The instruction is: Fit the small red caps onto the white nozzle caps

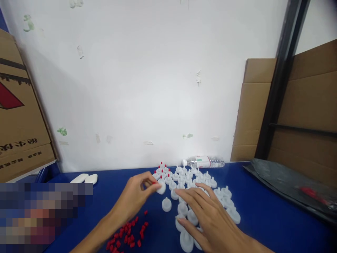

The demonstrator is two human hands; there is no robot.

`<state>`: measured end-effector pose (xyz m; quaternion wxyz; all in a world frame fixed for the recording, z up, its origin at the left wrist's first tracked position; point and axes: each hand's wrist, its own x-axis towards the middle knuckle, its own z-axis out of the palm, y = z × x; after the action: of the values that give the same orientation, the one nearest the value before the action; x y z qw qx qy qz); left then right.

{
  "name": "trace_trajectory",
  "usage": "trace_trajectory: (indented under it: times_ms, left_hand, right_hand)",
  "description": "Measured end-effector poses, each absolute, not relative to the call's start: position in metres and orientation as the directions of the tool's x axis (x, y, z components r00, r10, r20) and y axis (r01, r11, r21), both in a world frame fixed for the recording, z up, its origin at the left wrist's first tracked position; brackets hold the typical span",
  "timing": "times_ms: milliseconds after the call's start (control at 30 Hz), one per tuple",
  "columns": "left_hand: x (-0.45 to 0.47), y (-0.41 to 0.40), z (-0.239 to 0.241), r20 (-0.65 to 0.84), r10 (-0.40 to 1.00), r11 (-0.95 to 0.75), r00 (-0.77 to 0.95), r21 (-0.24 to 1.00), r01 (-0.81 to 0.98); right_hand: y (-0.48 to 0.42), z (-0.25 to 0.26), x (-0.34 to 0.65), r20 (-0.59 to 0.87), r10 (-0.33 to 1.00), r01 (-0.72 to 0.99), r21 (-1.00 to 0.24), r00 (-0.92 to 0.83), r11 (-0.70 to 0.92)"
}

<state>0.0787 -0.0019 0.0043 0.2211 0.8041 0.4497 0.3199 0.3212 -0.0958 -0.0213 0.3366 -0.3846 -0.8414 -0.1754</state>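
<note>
On the blue table (263, 218) stand several white plastic caps (200, 182) in a loose cluster. A few at the back carry small red tips (162, 167). My left hand (137, 198) pinches a small red tip between thumb and fingers, right against a white cap (161, 188). My right hand (207, 214) lies flat over the near caps, fingers stretched out and spread, touching them. A pile of loose red tips (127, 235) lies below my left wrist. One white cap (166, 204) stands alone between the hands.
A clear water bottle (204, 162) lies by the white wall. Cardboard boxes (21, 116) stand at left and cardboard sheets (308, 116) at right behind a black frame (279, 84). A dark plastic bag (284, 182) lies at right. Two white oblong pieces (85, 179) lie at left.
</note>
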Motion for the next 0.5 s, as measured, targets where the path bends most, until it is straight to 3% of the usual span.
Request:
trace_trajectory:
  times_ms: [100,200,367,500]
  left_hand:
    - [0.099,-0.027,-0.005,0.251,0.847,-0.440,0.469,0.827,0.351]
    - [0.111,-0.043,-0.015,0.233,0.843,-0.402,0.485,0.872,0.281]
    - [0.112,-0.052,-0.021,0.385,0.748,-0.615,0.541,0.708,0.346]
    - [0.110,-0.057,-0.022,0.360,0.693,-0.690,0.624,0.581,0.431]
  right_hand:
    - [-0.094,-0.026,0.323,0.704,0.546,0.799,0.052,-0.454,0.598]
    - [-0.095,-0.026,0.324,0.684,0.556,0.758,-0.007,-0.472,0.652]
    - [-0.099,-0.021,0.321,0.661,0.577,0.697,-0.112,-0.479,0.708]
    - [-0.100,-0.022,0.317,0.646,0.597,0.698,-0.136,-0.476,0.703]
